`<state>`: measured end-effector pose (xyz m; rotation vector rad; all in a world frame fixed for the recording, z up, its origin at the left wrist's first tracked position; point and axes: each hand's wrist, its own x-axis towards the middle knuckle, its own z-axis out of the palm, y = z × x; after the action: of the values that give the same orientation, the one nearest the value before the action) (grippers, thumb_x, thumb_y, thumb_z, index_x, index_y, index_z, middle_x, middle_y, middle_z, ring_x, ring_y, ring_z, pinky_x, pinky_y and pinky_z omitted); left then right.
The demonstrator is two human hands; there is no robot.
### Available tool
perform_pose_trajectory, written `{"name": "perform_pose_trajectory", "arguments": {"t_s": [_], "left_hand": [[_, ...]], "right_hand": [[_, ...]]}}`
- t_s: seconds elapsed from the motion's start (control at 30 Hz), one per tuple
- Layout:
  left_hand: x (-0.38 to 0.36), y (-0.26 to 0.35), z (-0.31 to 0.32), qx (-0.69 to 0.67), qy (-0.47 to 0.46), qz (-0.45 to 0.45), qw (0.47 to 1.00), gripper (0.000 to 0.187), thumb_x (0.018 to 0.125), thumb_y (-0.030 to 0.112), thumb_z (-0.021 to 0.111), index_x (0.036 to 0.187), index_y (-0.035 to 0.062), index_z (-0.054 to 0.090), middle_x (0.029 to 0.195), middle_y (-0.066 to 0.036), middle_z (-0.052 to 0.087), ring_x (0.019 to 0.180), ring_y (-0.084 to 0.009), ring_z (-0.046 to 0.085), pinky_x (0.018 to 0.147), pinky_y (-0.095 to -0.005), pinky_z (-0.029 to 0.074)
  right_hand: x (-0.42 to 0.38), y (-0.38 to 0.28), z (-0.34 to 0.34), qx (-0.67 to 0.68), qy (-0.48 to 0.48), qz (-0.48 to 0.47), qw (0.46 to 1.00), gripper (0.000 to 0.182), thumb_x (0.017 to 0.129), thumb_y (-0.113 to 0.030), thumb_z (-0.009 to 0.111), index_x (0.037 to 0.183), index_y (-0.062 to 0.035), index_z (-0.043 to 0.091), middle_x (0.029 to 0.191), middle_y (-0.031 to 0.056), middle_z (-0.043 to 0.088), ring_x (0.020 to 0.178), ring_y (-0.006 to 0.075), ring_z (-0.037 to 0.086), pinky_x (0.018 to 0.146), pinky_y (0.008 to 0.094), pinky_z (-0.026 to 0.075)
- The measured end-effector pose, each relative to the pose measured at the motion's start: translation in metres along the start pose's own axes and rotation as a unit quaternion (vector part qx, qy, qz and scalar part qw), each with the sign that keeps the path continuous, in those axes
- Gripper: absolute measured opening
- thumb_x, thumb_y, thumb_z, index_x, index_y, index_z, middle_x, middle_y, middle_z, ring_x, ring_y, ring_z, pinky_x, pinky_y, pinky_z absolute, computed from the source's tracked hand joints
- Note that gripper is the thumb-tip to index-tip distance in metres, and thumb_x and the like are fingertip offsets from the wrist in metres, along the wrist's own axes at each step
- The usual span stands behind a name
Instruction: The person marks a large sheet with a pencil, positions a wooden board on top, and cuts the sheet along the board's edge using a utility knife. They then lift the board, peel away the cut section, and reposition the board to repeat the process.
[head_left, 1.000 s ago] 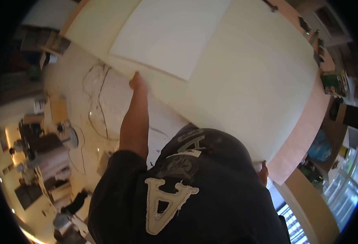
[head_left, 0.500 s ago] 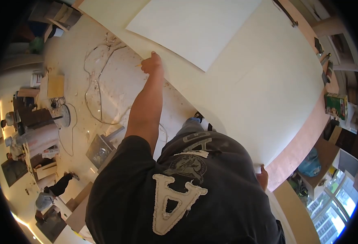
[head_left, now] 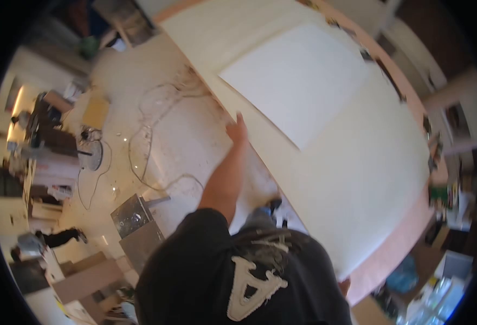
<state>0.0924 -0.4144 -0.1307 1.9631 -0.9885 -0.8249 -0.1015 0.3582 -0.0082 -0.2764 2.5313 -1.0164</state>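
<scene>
The sheet (head_left: 325, 195) lies broad and flat on the counter (head_left: 382, 273), its bare edge running close before the person. At the left, the left hand (head_left: 237, 131) is at that edge, one digit extended and the others bent; blur hides whether the fingers clamp it. Good handling here would mean light, even pressure, the sheet kept flat and the edge spared any crease, with the card (head_left: 298, 81) on top left undisturbed. At the right, the right hand (head_left: 345, 287) shows only partly past the shirt (head_left: 195, 260), near the sheet's lower corner; whether its fingers are apart or closed, one cannot tell. Both sides would best be steadied together, lest the sheet skew. Its long axis seems to slant from upper left to lower right, one narrow end pointing away, the other towards the right hand.
</scene>
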Motion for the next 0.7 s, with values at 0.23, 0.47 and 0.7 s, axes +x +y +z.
{"name": "perform_pose_trajectory", "arguments": {"t_s": [0.23,0.47,0.7], "left_hand": [[-0.04,-0.201,-0.149,0.382,-0.341,0.221,0.83,0.057,0.103,0.045,0.037,0.097,0.0006,0.072,0.098,-0.023,0.072,0.095,-0.0396,0.069,0.09,-0.0527,0.051],[-0.157,-0.379,-0.444,0.416,-0.533,0.073,0.733,0.028,0.081,0.025,0.068,0.1,0.0065,0.076,0.107,-0.019,0.072,0.1,-0.039,0.068,0.088,-0.049,0.052],[-0.08,-0.388,-0.447,0.458,-0.415,-0.115,0.778,0.031,0.079,0.027,0.069,0.101,0.0052,0.076,0.108,-0.02,0.072,0.102,-0.0395,0.067,0.089,-0.0494,0.053]], "right_hand": [[0.053,-0.105,0.12,-0.028,-0.12,-0.023,0.992,0.062,0.073,-0.031,0.086,0.121,0.0004,0.062,0.107,0.0178,0.071,0.1,0.0303,0.068,0.088,0.0417,0.055],[0.074,-0.173,0.212,-0.049,-0.281,-0.095,0.954,0.06,0.074,-0.031,0.086,0.12,0.0002,0.062,0.105,0.0174,0.071,0.098,0.0302,0.068,0.087,0.042,0.055],[0.051,-0.275,0.33,-0.094,-0.398,-0.169,0.897,0.058,0.075,-0.03,0.085,0.118,0.0001,0.062,0.103,0.0171,0.071,0.097,0.0301,0.068,0.085,0.0422,0.055]]}}
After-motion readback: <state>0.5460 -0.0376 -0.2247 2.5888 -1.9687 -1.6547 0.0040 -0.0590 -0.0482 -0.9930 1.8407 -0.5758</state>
